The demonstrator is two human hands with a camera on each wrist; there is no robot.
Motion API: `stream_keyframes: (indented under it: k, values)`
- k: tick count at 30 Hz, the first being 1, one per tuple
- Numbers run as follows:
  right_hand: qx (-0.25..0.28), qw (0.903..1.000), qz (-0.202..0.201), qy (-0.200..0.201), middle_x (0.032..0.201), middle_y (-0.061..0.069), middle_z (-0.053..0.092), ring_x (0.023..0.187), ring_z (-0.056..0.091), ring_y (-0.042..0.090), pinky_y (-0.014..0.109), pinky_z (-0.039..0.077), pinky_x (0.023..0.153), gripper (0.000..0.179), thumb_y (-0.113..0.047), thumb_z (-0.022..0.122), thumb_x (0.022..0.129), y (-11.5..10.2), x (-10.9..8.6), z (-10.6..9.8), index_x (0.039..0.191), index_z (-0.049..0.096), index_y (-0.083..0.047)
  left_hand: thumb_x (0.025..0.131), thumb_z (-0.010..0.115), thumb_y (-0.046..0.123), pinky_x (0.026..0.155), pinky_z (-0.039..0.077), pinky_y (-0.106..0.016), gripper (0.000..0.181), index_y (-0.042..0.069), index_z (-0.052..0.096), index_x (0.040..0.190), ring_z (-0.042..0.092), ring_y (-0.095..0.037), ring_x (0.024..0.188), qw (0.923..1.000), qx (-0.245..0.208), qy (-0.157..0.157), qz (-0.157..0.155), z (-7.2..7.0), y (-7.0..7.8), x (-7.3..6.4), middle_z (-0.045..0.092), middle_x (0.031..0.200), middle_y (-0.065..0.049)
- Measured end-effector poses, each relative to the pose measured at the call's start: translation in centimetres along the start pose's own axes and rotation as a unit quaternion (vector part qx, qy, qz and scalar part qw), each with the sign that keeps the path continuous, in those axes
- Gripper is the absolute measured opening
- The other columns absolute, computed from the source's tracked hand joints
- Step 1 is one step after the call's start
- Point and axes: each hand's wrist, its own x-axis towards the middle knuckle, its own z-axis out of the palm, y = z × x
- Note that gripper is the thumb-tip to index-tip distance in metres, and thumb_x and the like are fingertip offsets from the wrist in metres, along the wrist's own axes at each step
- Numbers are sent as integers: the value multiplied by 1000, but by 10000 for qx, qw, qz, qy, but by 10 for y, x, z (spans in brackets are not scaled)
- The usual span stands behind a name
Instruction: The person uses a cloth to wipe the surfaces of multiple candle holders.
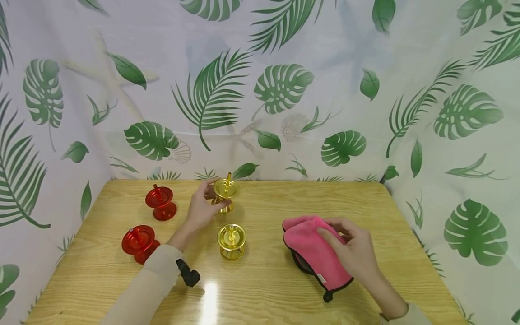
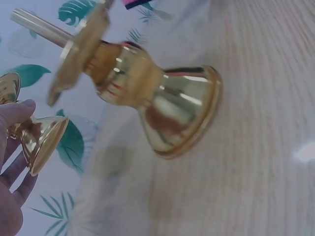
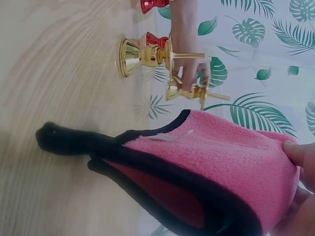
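My left hand (image 1: pixel 200 207) grips a gold candlestick (image 1: pixel 227 189) by its stem, thumb on the near side; in the right wrist view its base appears raised off the table. A second gold candlestick (image 1: pixel 231 241) stands upright nearer to me, untouched; it looms large in the left wrist view (image 2: pixel 133 83). My right hand (image 1: pixel 355 246) pinches a pink cloth (image 1: pixel 310 248) with black edging, a small white tag and a black piece at one corner. The cloth hangs folded, its dark inner side partly showing. Some right fingers are hidden behind it.
Two red candlesticks stand at the left of the wooden table (image 1: pixel 276 293), one farther back (image 1: pixel 160 201) and one nearer (image 1: pixel 139 241) beside my left forearm. A leaf-patterned curtain (image 1: pixel 284 149) encloses the back and sides. Black camera mount (image 1: pixel 188 273) sits on my left wrist.
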Motion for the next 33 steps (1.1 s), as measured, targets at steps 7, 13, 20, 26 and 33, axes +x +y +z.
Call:
stream_keyframes:
  k: [7,13,20,26,33]
  values:
    - [-39,9999,54,85,94,-5,78,79,69,-6,19,55,57,13,-6,80,91,-3,2,0,103,78,-9,84,88,9,107,49,-60,75,13,52,149,65,-36,111,9993,-66,180,318,-9,27,-2,69,120,-19]
    - [91,9999,-48,124,94,-16,76,79,70,-6,19,55,56,15,-3,80,91,-6,4,2,104,79,-9,81,90,10,100,49,-45,72,14,56,145,66,-30,105,9975,-18,307,637,-11,52,-12,72,114,-15]
    - [151,9996,-229,106,93,10,80,77,70,-5,19,55,56,15,-2,81,90,-10,8,5,103,79,-8,80,91,9,101,48,-46,72,12,57,143,67,-27,102,9922,207,243,1203,-21,87,-26,74,109,-12]
    - [285,9987,-364,224,92,16,79,71,68,-5,18,54,54,18,3,80,88,-19,12,8,104,79,-6,76,93,7,99,53,-44,73,11,60,141,70,-22,100,9787,574,7,1973,-25,109,-41,75,109,-7]
    - [504,9970,-551,193,90,17,78,72,69,-4,17,53,54,18,6,79,88,-25,17,13,102,78,-5,74,94,6,85,57,-33,73,7,62,140,69,-19,98,9593,942,-194,2656,-21,120,-59,75,108,-6]
